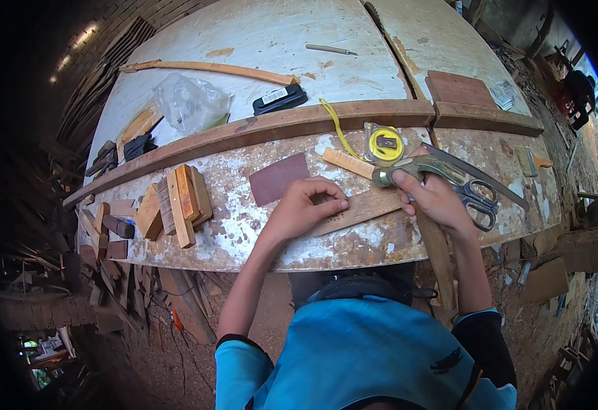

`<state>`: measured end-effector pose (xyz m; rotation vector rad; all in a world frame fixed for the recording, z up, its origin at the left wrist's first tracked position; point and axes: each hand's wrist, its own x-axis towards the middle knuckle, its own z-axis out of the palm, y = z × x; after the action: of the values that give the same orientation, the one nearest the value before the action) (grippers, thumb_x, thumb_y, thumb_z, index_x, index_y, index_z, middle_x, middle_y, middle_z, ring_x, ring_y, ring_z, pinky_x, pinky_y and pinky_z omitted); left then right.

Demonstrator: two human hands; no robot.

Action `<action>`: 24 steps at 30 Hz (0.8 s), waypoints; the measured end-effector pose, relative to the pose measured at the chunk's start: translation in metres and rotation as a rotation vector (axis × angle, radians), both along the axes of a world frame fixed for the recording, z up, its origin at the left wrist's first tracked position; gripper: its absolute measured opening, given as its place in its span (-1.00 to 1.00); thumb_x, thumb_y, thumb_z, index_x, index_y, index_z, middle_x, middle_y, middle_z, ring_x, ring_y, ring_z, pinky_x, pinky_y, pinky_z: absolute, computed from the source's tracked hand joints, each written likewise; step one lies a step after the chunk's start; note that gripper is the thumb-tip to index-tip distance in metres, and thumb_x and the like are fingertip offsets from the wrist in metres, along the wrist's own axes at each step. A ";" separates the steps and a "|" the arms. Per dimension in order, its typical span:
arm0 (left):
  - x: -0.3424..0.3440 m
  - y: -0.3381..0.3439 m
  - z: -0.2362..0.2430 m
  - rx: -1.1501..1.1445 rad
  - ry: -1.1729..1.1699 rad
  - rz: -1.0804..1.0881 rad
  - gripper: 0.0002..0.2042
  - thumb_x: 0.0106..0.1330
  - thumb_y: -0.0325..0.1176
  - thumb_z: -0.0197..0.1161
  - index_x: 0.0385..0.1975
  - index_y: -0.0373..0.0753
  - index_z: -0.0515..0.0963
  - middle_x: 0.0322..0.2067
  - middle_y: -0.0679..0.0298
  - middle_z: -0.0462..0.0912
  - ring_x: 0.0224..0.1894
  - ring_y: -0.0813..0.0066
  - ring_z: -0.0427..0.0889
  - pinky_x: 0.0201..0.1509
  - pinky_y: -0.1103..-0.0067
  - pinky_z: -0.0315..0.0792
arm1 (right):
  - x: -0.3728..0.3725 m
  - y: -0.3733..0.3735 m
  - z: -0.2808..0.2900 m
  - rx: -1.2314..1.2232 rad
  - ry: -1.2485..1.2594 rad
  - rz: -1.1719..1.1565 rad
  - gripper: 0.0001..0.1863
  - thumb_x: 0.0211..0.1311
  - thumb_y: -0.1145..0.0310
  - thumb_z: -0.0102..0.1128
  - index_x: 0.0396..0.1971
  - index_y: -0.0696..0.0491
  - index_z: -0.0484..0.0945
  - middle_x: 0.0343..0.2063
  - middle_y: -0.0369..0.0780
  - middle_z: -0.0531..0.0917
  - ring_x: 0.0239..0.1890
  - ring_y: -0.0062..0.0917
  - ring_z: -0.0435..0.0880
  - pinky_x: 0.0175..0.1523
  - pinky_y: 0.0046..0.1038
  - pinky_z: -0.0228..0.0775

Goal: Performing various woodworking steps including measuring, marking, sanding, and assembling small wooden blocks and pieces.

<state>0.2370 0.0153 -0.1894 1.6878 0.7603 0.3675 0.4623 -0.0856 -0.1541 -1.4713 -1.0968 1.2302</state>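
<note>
A flat strip of brown wood (371, 207) lies on the worn bench near its front edge. My left hand (309, 206) rests at the strip's left end, thumb and forefinger closed in a pinch; whatever they hold is too small to make out. Small dark specks show on the wood beside those fingertips. My right hand (436, 198) grips a claw hammer (436, 249) close to its metal head, the wooden handle slanting down past the bench edge. Directly behind the hammer head are a yellow tape measure (384, 143) and a small pale wood piece (347, 162).
Reddish-brown sandpaper (278, 179) lies behind my left hand. Dark-handled scissors (478, 203) sit right of my right hand. A wooden hand plane (184, 201) and blocks stand left. A long wooden bar (265, 136) crosses the bench. Beyond it lie a plastic bag (189, 102) and a knife (331, 50).
</note>
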 end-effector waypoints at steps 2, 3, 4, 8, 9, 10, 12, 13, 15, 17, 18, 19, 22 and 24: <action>-0.001 -0.001 -0.003 0.006 0.012 -0.016 -0.85 0.12 -0.42 0.34 -0.32 -0.31 0.64 -0.31 0.28 0.61 -0.21 0.57 0.54 -0.07 0.61 0.38 | 0.000 0.000 -0.002 0.009 0.005 -0.001 -0.65 0.29 0.14 0.10 -0.29 0.07 0.20 -0.74 -0.36 0.40 -0.75 -0.74 0.36 -0.68 -0.67 0.19; -0.002 0.000 -0.008 0.073 -0.069 0.007 -0.86 0.13 -0.42 0.34 -0.34 -0.29 0.65 -0.34 0.29 0.61 -0.26 0.59 0.54 -0.14 0.64 0.39 | 0.001 0.000 -0.003 0.006 0.007 -0.002 -0.65 0.29 0.14 0.10 -0.29 0.07 0.20 -0.74 -0.36 0.40 -0.75 -0.74 0.36 -0.68 -0.67 0.19; -0.003 0.000 -0.012 0.140 -0.150 0.031 -0.87 0.13 -0.42 0.33 -0.35 -0.27 0.66 -0.38 0.31 0.61 -0.31 0.62 0.53 -0.21 0.67 0.40 | 0.001 0.001 -0.003 -0.011 0.014 -0.003 -0.65 0.30 0.14 0.09 -0.27 0.07 0.20 -0.75 -0.36 0.40 -0.76 -0.74 0.36 -0.68 -0.67 0.19; -0.009 0.000 -0.018 0.127 -0.159 0.066 -0.88 0.13 -0.43 0.34 -0.36 -0.28 0.67 -0.34 0.29 0.60 -0.29 0.58 0.54 -0.18 0.64 0.40 | -0.001 0.003 -0.005 -0.018 0.017 -0.003 -0.65 0.30 0.08 0.07 -0.34 0.08 0.30 -0.77 -0.36 0.40 -0.76 -0.73 0.37 -0.67 -0.66 0.20; -0.009 -0.001 -0.017 0.107 -0.147 0.073 -0.89 0.12 -0.43 0.34 -0.36 -0.27 0.67 -0.35 0.29 0.61 -0.28 0.56 0.54 -0.17 0.63 0.41 | 0.000 0.003 -0.007 -0.020 0.018 -0.002 -0.65 0.30 0.08 0.07 -0.34 0.08 0.30 -0.77 -0.36 0.40 -0.76 -0.73 0.37 -0.67 -0.66 0.20; -0.010 -0.001 -0.017 0.088 -0.134 0.078 -0.89 0.12 -0.44 0.34 -0.37 -0.26 0.68 -0.35 0.30 0.61 -0.28 0.55 0.55 -0.16 0.62 0.41 | 0.002 0.003 -0.009 -0.052 -0.021 0.014 -0.63 0.30 0.05 0.06 -0.43 0.08 0.34 -0.78 -0.36 0.41 -0.76 -0.72 0.38 -0.66 -0.64 0.21; -0.011 -0.001 -0.018 0.096 -0.129 0.077 -0.89 0.12 -0.44 0.34 -0.37 -0.26 0.68 -0.36 0.29 0.62 -0.28 0.55 0.55 -0.17 0.63 0.41 | 0.004 0.004 -0.011 -0.086 -0.059 0.030 -0.59 0.29 0.02 0.05 -0.51 0.09 0.39 -0.78 -0.36 0.41 -0.76 -0.72 0.39 -0.65 -0.62 0.22; -0.011 0.000 -0.018 0.104 -0.125 0.076 -0.89 0.12 -0.44 0.33 -0.37 -0.26 0.68 -0.38 0.29 0.62 -0.28 0.54 0.56 -0.17 0.63 0.41 | 0.005 0.005 -0.012 -0.142 -0.047 0.047 -0.63 0.28 0.03 0.08 -0.37 0.07 0.32 -0.71 -0.36 0.39 -0.73 -0.73 0.38 -0.65 -0.64 0.23; -0.011 -0.001 -0.019 0.126 -0.140 0.077 -0.89 0.13 -0.44 0.33 -0.36 -0.26 0.68 -0.39 0.28 0.63 -0.28 0.54 0.57 -0.17 0.63 0.42 | 0.004 0.005 -0.011 -0.198 -0.034 0.064 -0.61 0.27 0.05 0.10 -0.23 0.05 0.25 -0.64 -0.36 0.37 -0.69 -0.74 0.37 -0.66 -0.66 0.23; -0.011 -0.002 -0.020 0.148 -0.155 0.079 -0.89 0.13 -0.44 0.33 -0.36 -0.27 0.68 -0.40 0.26 0.63 -0.29 0.54 0.57 -0.18 0.62 0.42 | 0.002 0.004 -0.008 -0.180 -0.038 0.028 -0.62 0.28 0.05 0.09 -0.26 0.06 0.27 -0.64 -0.36 0.37 -0.70 -0.74 0.36 -0.66 -0.66 0.22; -0.011 -0.002 -0.020 0.170 -0.150 0.084 -0.89 0.13 -0.44 0.32 -0.36 -0.27 0.68 -0.40 0.25 0.64 -0.29 0.53 0.58 -0.18 0.62 0.43 | 0.002 0.004 -0.008 -0.181 -0.038 0.028 -0.62 0.28 0.05 0.09 -0.26 0.06 0.27 -0.64 -0.36 0.37 -0.70 -0.74 0.36 -0.66 -0.66 0.22; -0.011 -0.002 -0.019 0.192 -0.145 0.087 -0.89 0.13 -0.44 0.32 -0.37 -0.27 0.68 -0.40 0.25 0.64 -0.30 0.52 0.59 -0.19 0.61 0.43 | 0.002 0.004 -0.008 -0.180 -0.019 0.030 -0.62 0.28 0.04 0.09 -0.27 0.07 0.28 -0.64 -0.36 0.37 -0.70 -0.74 0.36 -0.66 -0.66 0.21; -0.010 -0.003 -0.018 0.220 -0.139 0.074 -0.89 0.13 -0.44 0.32 -0.37 -0.28 0.68 -0.40 0.24 0.65 -0.30 0.51 0.60 -0.20 0.61 0.44 | 0.002 0.004 -0.008 -0.174 -0.005 0.037 -0.61 0.28 0.04 0.09 -0.27 0.08 0.28 -0.65 -0.36 0.37 -0.70 -0.73 0.36 -0.66 -0.66 0.20; -0.010 -0.004 -0.019 0.237 -0.142 0.077 -0.89 0.13 -0.44 0.32 -0.37 -0.28 0.68 -0.40 0.23 0.65 -0.31 0.50 0.60 -0.21 0.61 0.45 | 0.002 0.004 -0.009 -0.168 -0.010 0.041 -0.61 0.29 0.05 0.08 -0.27 0.09 0.28 -0.66 -0.36 0.37 -0.70 -0.73 0.35 -0.65 -0.66 0.20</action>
<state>0.2273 0.0116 -0.2082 1.8339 0.6990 0.6454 0.4640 -0.0815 -0.1628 -1.5885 -1.0555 1.3736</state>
